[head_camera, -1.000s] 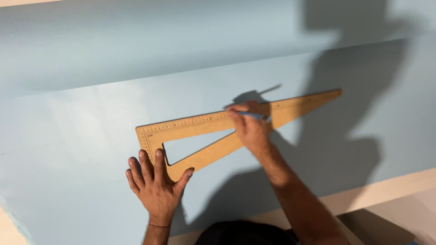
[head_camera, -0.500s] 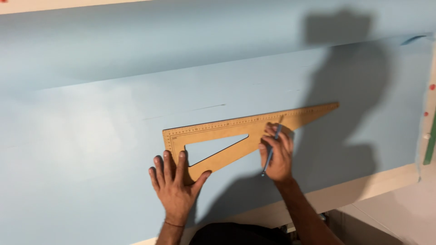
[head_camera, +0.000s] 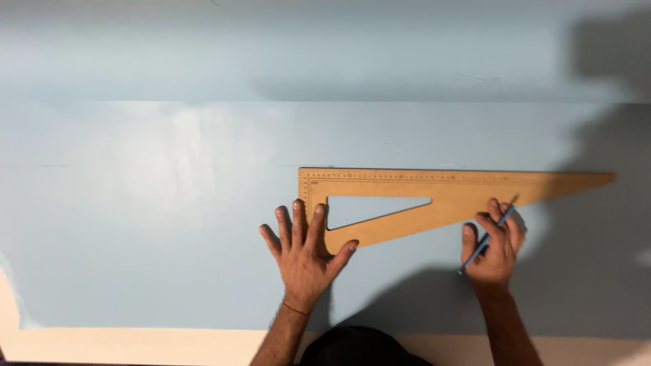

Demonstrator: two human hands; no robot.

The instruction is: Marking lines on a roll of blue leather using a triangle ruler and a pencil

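- Set square (head_camera: 434, 196) of tan wood lies flat on the pale blue sheet (head_camera: 169, 224), long edge away from the person
- left hand (head_camera: 303, 254), fingers spread flat, presses its square corner; firm pressure there stops slipping
- right hand (head_camera: 493, 247), curled around a blue pencil (head_camera: 485, 240), rests fingertips on the slanted edge

A long wooden set square (head_camera: 434, 193) lies flat on the pale blue sheet (head_camera: 169, 203), its ruled straight edge facing the far side, its point aimed right, a triangular cut-out near its square end. A thin blue pencil (head_camera: 483, 242) slants across its lower edge.
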